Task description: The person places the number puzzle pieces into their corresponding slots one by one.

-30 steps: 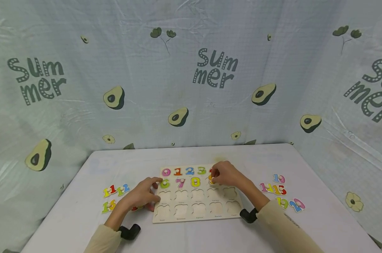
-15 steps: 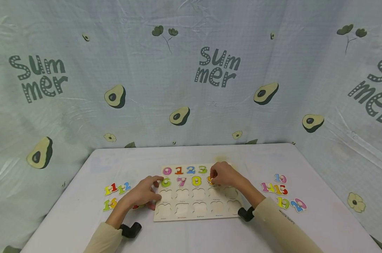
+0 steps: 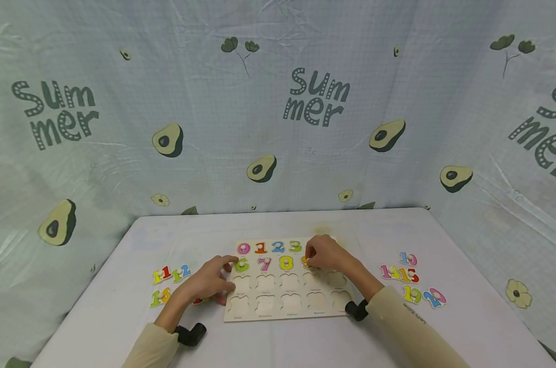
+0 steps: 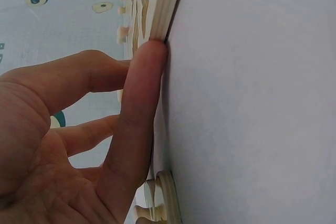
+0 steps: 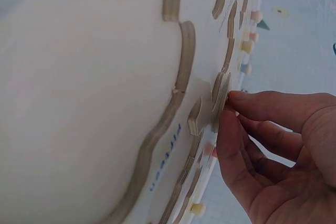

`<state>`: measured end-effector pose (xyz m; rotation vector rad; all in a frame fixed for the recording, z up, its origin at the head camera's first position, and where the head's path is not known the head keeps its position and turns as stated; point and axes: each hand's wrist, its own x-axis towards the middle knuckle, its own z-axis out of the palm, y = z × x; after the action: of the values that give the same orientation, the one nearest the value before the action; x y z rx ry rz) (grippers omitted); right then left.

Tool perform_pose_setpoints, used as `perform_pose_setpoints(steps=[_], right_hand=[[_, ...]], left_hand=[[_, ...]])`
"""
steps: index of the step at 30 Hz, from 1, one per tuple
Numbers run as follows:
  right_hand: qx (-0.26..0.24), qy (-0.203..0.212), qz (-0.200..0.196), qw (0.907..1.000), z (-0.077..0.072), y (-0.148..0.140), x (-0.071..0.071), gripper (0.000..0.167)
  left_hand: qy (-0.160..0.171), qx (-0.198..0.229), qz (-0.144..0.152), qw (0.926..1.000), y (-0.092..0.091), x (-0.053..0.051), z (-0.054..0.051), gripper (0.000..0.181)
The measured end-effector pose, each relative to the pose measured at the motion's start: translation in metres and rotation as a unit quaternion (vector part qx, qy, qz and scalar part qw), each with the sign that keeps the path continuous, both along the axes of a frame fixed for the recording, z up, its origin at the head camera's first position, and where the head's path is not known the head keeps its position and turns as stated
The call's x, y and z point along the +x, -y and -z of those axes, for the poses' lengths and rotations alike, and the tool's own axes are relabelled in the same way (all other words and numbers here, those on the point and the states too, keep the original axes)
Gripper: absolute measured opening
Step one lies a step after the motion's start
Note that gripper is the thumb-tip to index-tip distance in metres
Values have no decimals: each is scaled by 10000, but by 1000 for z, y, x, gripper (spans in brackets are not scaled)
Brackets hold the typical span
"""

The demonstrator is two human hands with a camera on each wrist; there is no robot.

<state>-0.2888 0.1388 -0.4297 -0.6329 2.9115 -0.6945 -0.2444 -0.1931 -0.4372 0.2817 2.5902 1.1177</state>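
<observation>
My right grip (image 3: 326,253) in a pinch on a piece (image 5: 222,100) at the board (image 3: 282,316), left grip (image 3: 209,278) loosely spread against its left edge.

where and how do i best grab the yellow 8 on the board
Probably pinch the pale knob at the middle of the yellow 8, coming from above. The piece lies flat in the board, leaving little edge to grip, while the right wrist view shows knobs standing out from the surface.
</observation>
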Motion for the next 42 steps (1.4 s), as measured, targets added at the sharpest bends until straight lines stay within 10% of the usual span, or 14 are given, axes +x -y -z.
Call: perform_pose_setpoints(steps=[42], right_hand=[[-23, 234, -163, 9996, -20, -18, 2, 15]], left_hand=[[-67, -1, -16, 10000, 1, -3, 4, 69]])
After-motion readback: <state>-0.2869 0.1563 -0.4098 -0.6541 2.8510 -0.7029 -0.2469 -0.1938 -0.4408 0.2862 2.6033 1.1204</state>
